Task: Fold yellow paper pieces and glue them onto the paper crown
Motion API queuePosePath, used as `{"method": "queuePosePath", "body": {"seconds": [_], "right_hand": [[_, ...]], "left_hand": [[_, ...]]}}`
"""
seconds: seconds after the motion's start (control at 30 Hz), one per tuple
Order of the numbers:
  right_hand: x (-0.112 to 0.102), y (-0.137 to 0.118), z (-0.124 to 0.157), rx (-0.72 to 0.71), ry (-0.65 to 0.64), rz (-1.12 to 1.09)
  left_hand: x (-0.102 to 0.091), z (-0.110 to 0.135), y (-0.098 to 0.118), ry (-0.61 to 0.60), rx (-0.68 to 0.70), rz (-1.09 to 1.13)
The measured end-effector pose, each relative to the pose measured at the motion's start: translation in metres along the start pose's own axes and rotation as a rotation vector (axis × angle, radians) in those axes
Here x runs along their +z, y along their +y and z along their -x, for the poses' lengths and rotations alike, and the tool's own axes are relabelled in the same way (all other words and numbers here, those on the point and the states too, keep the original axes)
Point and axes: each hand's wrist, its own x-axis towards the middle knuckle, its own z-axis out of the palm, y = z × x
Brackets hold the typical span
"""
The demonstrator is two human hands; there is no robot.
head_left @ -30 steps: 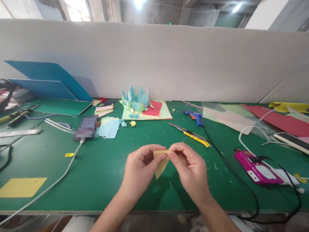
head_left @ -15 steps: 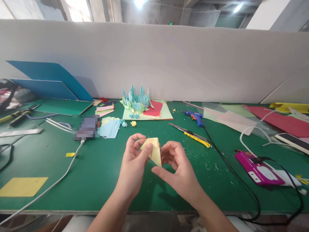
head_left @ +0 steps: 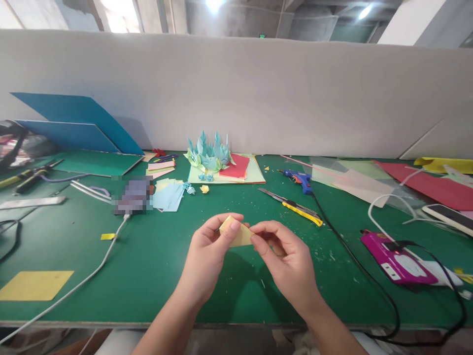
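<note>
A small folded piece of yellow paper [head_left: 241,236] is held above the green table, between my two hands. My left hand [head_left: 207,256] grips its left part, thumb on the near face and fingers behind. With thumb and forefinger, my right hand [head_left: 290,261] pinches the paper's right corner. Beyond the hands, a yellow paper flower [head_left: 204,189] and small blue paper flowers [head_left: 189,188] lie on the table. Farther back, a blue and green folded-paper piece [head_left: 209,153] with upright points rests on pale paper sheets [head_left: 253,172].
A yellow utility knife [head_left: 299,212] and a blue glue gun [head_left: 303,181] lie right of centre. Farther right is a magenta power strip [head_left: 393,259] with cables. Blue paper slips [head_left: 168,197] and a yellow sheet [head_left: 35,286] lie left. A white partition [head_left: 236,93] stands behind.
The folded yellow paper has turned so its point faces right. My right hand, apart from it before, has closed on that corner. The left hand has kept its hold.
</note>
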Motion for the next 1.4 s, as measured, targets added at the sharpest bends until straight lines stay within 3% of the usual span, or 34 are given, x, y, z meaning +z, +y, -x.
{"method": "queuePosePath", "body": {"seconds": [0.2,0.43,0.67,0.9,1.4], "right_hand": [[-0.0001,0.0033,-0.0008,-0.092,0.047,0.084],[0.0003,0.0038,0.0021,-0.272,-0.002,0.202],[0.0011,0.0039,0.0021,-0.206,-0.012,0.153],[0.0008,0.0015,-0.0002,-0.320,-0.019,0.294],[0.0006,-0.0015,0.0005,-0.343,-0.042,0.332]], "left_hand": [[0.0011,-0.0020,-0.0009,-0.023,-0.022,0.013],[-0.0011,-0.0023,-0.0032,0.011,-0.006,0.044],[0.0006,-0.0029,-0.0049,0.023,-0.012,0.028],[0.0030,-0.0020,-0.0043,0.025,-0.009,0.050],[0.0049,-0.0016,-0.0084,0.066,0.007,0.043]]}}
